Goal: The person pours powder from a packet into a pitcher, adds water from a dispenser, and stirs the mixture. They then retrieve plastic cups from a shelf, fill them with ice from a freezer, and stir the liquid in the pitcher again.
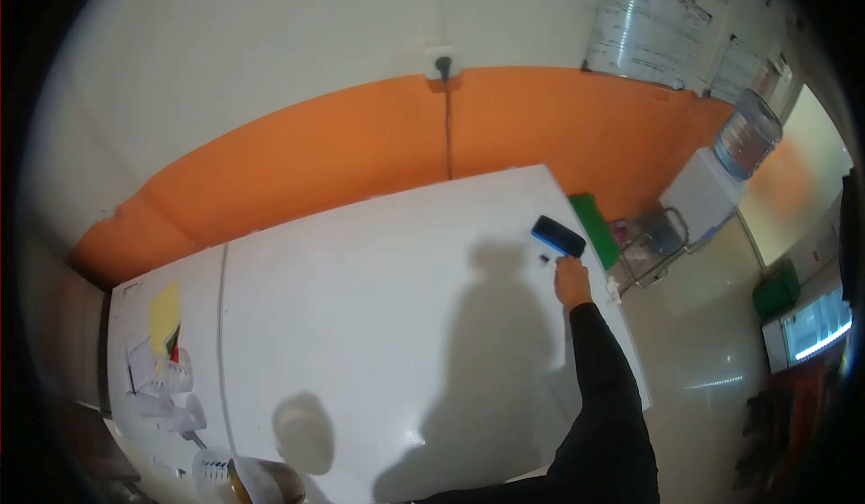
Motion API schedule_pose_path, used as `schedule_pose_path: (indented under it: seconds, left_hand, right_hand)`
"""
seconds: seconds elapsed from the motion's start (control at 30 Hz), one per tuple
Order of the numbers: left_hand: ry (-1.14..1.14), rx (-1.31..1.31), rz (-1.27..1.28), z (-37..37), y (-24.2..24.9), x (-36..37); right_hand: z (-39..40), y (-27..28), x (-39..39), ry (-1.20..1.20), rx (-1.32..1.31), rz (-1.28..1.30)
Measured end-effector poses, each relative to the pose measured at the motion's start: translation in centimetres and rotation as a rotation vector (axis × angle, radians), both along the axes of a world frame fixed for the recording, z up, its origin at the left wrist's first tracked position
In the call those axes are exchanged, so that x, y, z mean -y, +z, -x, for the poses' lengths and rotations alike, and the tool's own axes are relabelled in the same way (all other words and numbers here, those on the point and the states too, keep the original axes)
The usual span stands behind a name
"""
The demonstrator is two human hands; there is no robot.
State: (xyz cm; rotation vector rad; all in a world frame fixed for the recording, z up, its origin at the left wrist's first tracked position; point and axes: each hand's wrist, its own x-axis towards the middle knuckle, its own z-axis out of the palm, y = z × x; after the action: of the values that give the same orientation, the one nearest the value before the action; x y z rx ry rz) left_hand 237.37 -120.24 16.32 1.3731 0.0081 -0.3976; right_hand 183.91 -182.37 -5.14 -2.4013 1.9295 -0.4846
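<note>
My right hand (572, 283) is stretched out over the far right part of the white table (360, 306), fingers curled in. Right against its fingertips is a black whiteboard eraser (559, 236) with a blue edge. A small white piece with a black end (545, 259), perhaps a marker, shows beside the fingers. Whether the hand grips either thing is hidden. A dark sleeve (604, 378) covers my right arm. My left hand is not in view.
Clear plastic containers (212, 468) stand at the bottom left. Papers, a yellow sheet (165, 317) and clear cups (178, 371) lie on the table's left section. A cord (449, 135) hangs behind. Beyond the right edge are a green panel (595, 229), a metal rack (658, 247) and a water dispenser (707, 189).
</note>
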Motion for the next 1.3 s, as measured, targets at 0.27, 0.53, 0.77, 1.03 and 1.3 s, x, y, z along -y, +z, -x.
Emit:
schedule_pose_path:
  seconds: [0.27,0.53,0.77,1.03,1.3]
  left_hand:
    - [0.062,-0.065,0.098,1.2,1.7,3.5]
    - [0.122,0.009,0.066,0.8,-0.4,0.3]
    - [0.287,0.010,0.039,0.8,-1.5,-3.4]
    - [0.499,0.051,-0.021,1.3,-6.6,-13.3]
    - [0.547,-0.009,-0.035,2.1,-5.9,-21.6]
  right_hand:
    - [3.4,3.7,7.4,-0.100,0.115,-0.162]
    - [-9.4,5.0,7.5,0.041,0.169,-0.199]
    - [-47.7,5.4,-11.1,0.777,0.650,-0.768]
    - [-80.2,2.4,-29.6,0.698,0.487,-0.477]
    - [-92.1,-1.6,-31.4,0.287,0.772,-0.641]
